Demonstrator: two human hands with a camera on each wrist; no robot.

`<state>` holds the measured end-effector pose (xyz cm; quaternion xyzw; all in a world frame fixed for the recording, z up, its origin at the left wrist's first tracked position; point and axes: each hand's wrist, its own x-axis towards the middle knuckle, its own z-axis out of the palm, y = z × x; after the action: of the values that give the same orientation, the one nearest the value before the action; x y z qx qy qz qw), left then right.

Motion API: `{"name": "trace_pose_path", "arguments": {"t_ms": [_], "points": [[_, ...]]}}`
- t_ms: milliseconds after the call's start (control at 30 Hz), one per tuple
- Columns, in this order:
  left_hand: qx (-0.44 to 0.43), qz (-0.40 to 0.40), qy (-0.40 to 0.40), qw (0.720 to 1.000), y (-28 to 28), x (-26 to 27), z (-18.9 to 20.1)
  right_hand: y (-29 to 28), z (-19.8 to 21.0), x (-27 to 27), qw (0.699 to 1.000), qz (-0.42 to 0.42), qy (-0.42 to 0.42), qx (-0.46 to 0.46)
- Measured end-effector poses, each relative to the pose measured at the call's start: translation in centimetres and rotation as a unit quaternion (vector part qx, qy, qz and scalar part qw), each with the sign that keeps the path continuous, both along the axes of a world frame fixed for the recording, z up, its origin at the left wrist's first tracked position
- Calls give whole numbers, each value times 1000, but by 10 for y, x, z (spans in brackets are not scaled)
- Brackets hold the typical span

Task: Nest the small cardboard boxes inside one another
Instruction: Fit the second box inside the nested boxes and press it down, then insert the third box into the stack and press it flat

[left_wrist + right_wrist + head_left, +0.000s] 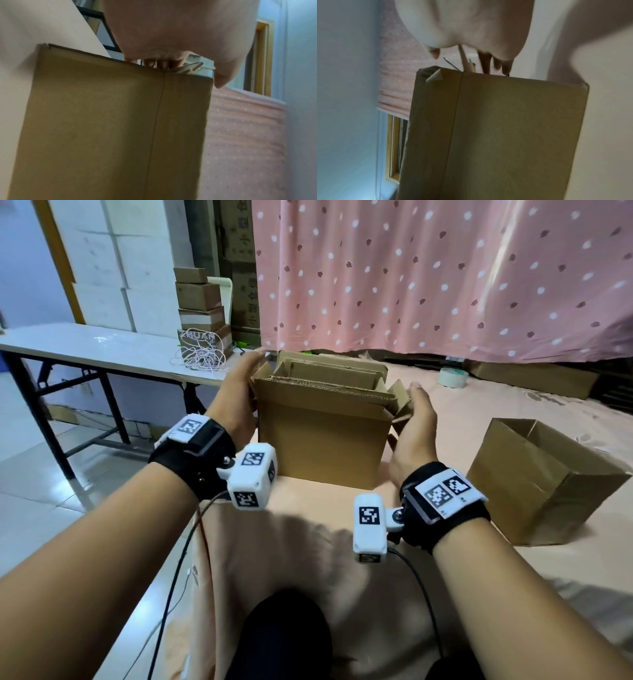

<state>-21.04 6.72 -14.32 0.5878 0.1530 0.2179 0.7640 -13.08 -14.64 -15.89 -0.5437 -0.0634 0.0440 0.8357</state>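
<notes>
An open brown cardboard box (322,440) stands on the peach cloth in front of me, with a smaller box (329,374) nested inside it and flaps up. My left hand (239,392) lies flat against its left side, fingers straight and reaching to the far corner. My right hand (416,422) presses the right side and its flap, thumb up. The left wrist view shows the box wall (102,121) under the left palm (171,27). In the right wrist view the box wall (505,135) sits under the right palm (471,24). I cannot tell whether the box is lifted.
A second open cardboard box (534,484) lies tilted on the cloth to the right. A roll of tape (452,377) sits at the back right. On the left, a white table (102,344) holds tangled string (202,354) and stacked boxes (202,302). A pink dotted curtain (428,275) hangs behind.
</notes>
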Motion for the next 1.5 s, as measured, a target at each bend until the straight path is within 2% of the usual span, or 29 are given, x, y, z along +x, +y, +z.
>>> {"name": "trace_pose_path", "arguments": {"t_ms": [67, 200, 333, 500, 700, 967, 1200, 1267, 1333, 1400, 1500], "points": [[50, 7, -6, 999, -14, 2, -2, 7, -5, -3, 997, 35, -55, -44], [96, 68, -4, 993, -22, 8, -4, 4, -10, -8, 978, 8, -157, -135], [167, 152, -5, 974, -26, 15, -7, 4, -7, -7, 968, -28, -160, -191], [262, 182, 24, 947, -24, 17, -4, 5, -4, -2, 962, -53, -164, -212], [222, 159, 22, 962, -22, 14, 3, -2, 4, -5, 954, -25, -163, -250], [232, 196, 38, 952, -43, 28, 2, -22, 6, -5, 950, -120, -147, -249], [274, 197, 37, 941, -34, 36, 1, -22, 10, 1, 948, -123, -132, -261], [316, 210, 26, 925, -37, 31, 4, -24, 11, -1, 949, -108, -125, -270], [395, 223, -2, 891, -50, 28, 11, -30, 16, -6, 940, -102, -129, -299], [488, 234, -16, 841, -73, 25, 22, -37, 22, -8, 925, -114, -160, -325], [609, 240, 15, 756, -114, 25, 36, -51, 33, -10, 905, -133, -203, -350]]}}
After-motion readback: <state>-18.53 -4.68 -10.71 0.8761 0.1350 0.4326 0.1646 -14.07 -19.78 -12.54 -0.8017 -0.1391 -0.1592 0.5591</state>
